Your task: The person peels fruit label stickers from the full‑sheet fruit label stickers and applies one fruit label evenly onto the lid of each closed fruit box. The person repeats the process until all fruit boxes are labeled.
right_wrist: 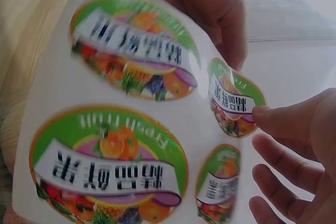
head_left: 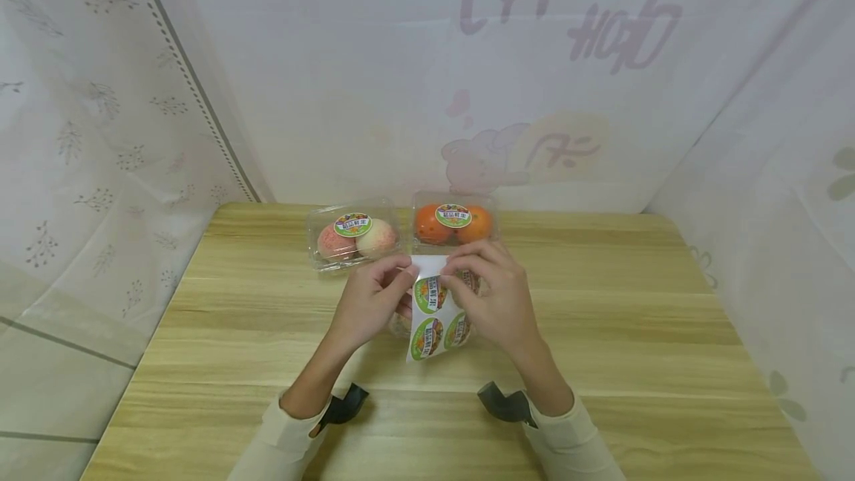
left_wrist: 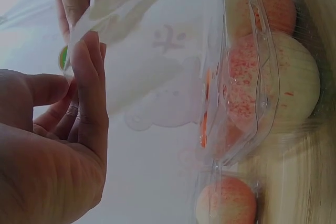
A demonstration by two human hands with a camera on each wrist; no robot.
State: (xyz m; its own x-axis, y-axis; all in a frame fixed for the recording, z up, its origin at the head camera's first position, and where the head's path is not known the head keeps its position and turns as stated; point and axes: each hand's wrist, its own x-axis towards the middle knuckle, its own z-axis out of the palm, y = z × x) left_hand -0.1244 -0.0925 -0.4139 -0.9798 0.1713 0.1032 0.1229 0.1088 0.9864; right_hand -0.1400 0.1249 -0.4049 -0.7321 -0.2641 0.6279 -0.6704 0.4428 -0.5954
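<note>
Over the table I hold up a white sheet of oval fruit stickers (head_left: 437, 334). My left hand (head_left: 366, 303) pinches its upper left edge between thumb and fingers. At the other side, my right hand (head_left: 497, 295) has its thumb and forefinger on an oval sticker (right_wrist: 231, 103) at the sheet's edge; the right wrist view shows the thumb on that sticker's rim. Whether the sticker is lifting cannot be told. Behind and below the sheet sits a clear plastic box of peaches (left_wrist: 278, 87), mostly hidden in the head view.
Farther back on the wooden table (head_left: 621, 332) stand two closed clear boxes with oval labels: a peach box (head_left: 323, 252) at left and an orange-fruit box (head_left: 454, 227) at right. A printed curtain (head_left: 374, 95) hangs behind the table.
</note>
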